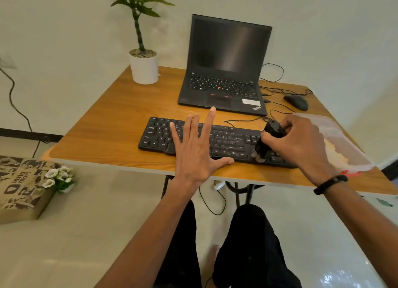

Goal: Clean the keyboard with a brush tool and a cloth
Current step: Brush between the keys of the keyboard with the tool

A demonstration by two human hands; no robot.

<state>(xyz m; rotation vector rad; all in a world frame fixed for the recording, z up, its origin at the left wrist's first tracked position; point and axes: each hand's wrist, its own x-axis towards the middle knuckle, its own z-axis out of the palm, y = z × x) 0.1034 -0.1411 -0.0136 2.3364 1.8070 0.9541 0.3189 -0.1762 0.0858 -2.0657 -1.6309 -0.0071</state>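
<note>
Two hands, right hand (301, 141) gripping brush tool (268, 142) on keyboard (228, 141), left hand (196, 149) spread

Home office: laptop (224, 68), potted plant (143, 50), wooden desk (120, 119).

Pale plain walls (64, 29); glossy light floor tiles (323, 244) catching glare; wooden table (112, 124) on dark metal legs (237, 193); potted plant (143, 65) at its far left corner
</note>
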